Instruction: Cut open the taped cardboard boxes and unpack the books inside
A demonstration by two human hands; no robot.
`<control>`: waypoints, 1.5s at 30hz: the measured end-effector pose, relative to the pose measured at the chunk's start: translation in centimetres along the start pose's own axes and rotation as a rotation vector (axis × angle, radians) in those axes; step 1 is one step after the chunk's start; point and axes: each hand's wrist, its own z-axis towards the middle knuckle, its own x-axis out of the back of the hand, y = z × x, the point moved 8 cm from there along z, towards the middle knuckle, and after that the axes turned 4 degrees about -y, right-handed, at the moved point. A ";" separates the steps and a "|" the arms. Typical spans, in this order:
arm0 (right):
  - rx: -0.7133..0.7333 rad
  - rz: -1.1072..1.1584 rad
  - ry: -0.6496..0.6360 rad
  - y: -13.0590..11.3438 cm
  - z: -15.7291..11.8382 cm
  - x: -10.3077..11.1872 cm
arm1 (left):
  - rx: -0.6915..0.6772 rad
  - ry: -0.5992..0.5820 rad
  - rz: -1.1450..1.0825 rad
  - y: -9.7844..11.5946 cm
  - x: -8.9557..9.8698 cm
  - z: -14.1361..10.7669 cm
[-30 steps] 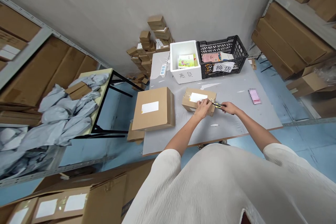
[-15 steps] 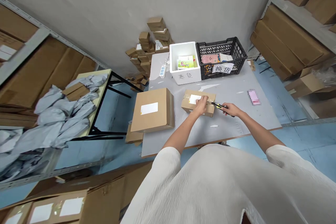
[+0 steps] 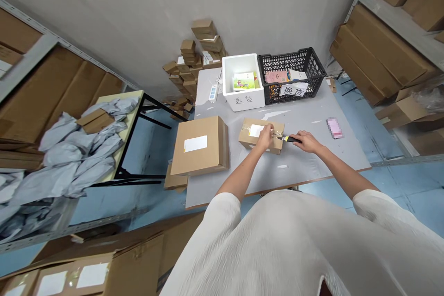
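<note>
A small taped cardboard box point(image 3: 247, 136) with a white label lies on the grey table in front of me. My left hand point(image 3: 265, 137) is on its top beside the label, fingers bent and gripping at the tape; what lies under the fingertips is hidden. My right hand point(image 3: 307, 141) is closed round the black handle of a yellow-and-black box cutter point(image 3: 291, 139). The cutter's tip points left and meets the box top near the tape, close to my left fingers.
To the left stands a larger cardboard box point(image 3: 211, 166). Behind are a white foam box point(image 3: 244, 101) and a black plastic crate point(image 3: 312, 84), both holding booklets. A blurred pink item point(image 3: 335, 128) lies right. Grey parcels point(image 3: 65, 169) cover a side table.
The box cutter has turned to lie more level, and my right hand has shifted slightly with it. My left hand stays on the small box. The view has shifted a little.
</note>
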 end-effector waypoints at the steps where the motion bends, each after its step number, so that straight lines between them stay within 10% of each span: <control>1: 0.002 -0.005 0.005 0.1 0.1 0.0 | -0.010 0.017 0.012 0.0 0.3 -0.1; 9: 0.007 -0.004 0.006 0.5 0.0 -0.3 | 0.133 0.009 0.167 -2.3 2.0 -1.4; 26: 0.013 -0.038 0.054 -0.1 0.2 -1.1 | 0.089 -0.210 0.297 1.1 -0.6 -0.1; 45: -0.074 -0.265 0.069 -3.4 -0.2 0.2 | 0.128 -0.176 0.252 1.2 -1.0 0.2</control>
